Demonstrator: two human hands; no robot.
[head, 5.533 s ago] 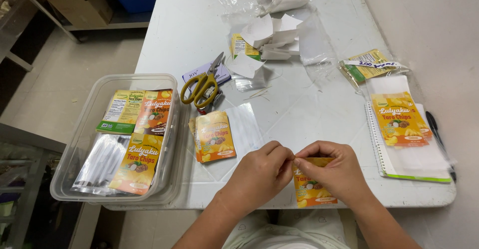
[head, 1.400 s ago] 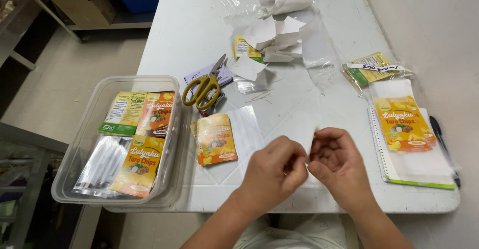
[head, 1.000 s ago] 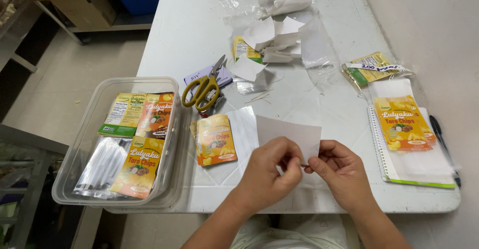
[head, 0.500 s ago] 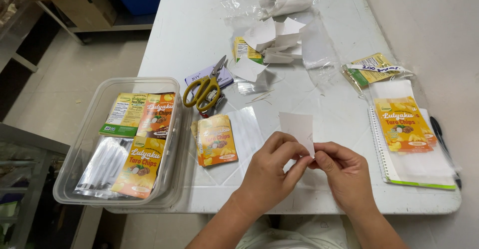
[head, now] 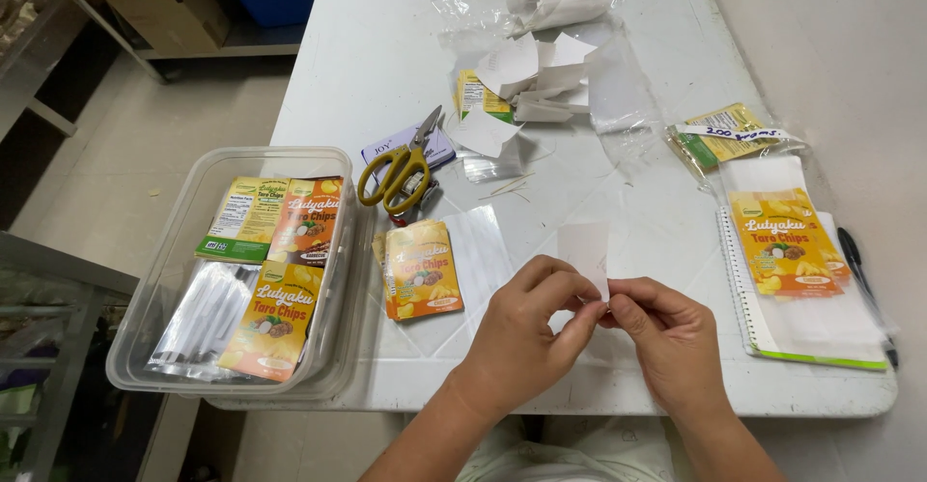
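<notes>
My left hand (head: 526, 332) and my right hand (head: 666, 337) meet near the front edge of the white table (head: 386, 67). Both pinch the lower edge of a small white paper slip (head: 586, 250) that stands up between the fingertips. Just left of my hands lies a small stack of orange and yellow snack labels (head: 418, 269) on a clear plastic sheet (head: 478, 250).
A clear plastic tub (head: 188, 221) at the left holds more labels and silver pouches. Yellow-handled scissors (head: 396, 171) lie behind the label stack. Crumpled white backing papers (head: 526, 67) and clear bags sit at the back. A notebook (head: 772, 327) with a label and a pen (head: 862, 279) are at the right.
The orange label once held at the table edge is gone from my hands. A white slip appeared between my fingers, first wide, now turned narrow and upright.
</notes>
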